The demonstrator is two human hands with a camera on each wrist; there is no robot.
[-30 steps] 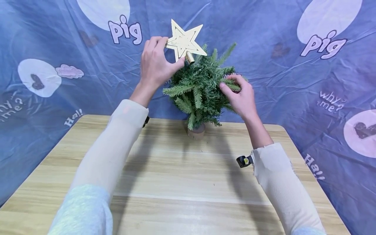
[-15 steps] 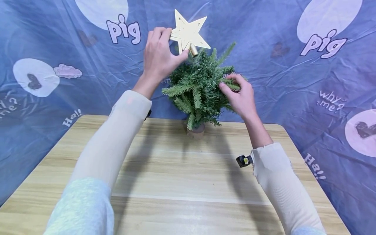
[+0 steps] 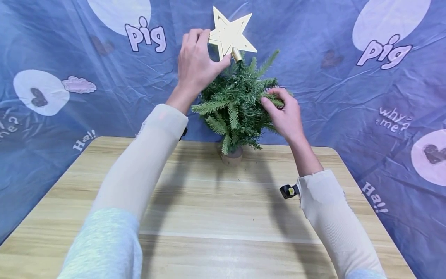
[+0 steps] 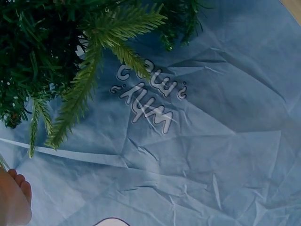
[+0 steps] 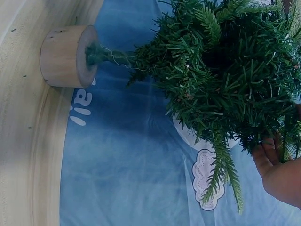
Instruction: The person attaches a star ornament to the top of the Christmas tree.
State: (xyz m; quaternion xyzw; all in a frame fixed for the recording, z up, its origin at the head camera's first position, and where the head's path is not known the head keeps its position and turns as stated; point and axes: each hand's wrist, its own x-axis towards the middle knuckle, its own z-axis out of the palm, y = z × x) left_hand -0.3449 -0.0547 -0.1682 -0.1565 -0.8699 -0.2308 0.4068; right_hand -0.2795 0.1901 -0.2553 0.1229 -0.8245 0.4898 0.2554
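My left hand (image 3: 198, 64) pinches a gold star tree topper (image 3: 231, 34) by its left points, thumb below and fingers above. The topper's short gold tube hangs right at the crown of a small green Christmas tree (image 3: 240, 93). On the tree's right side my right hand (image 3: 285, 112) grips a branch between thumb and fingers. The right wrist view shows the right hand (image 5: 280, 172) among the needles, its fingertips partly hidden. In the left wrist view only a bit of the left hand (image 4: 14, 197) shows at the lower left, beside the branches.
The tree stands on a round wooden base (image 3: 232, 156) near the back edge of a light wood table (image 3: 223, 217). Behind it hangs a creased blue printed cloth (image 3: 331, 97). A small black camera (image 3: 289, 191) sits at the right wrist.
My left hand has carried the star topper up and to the right, bringing it over the tree's crown. The right hand has stayed at its branch.
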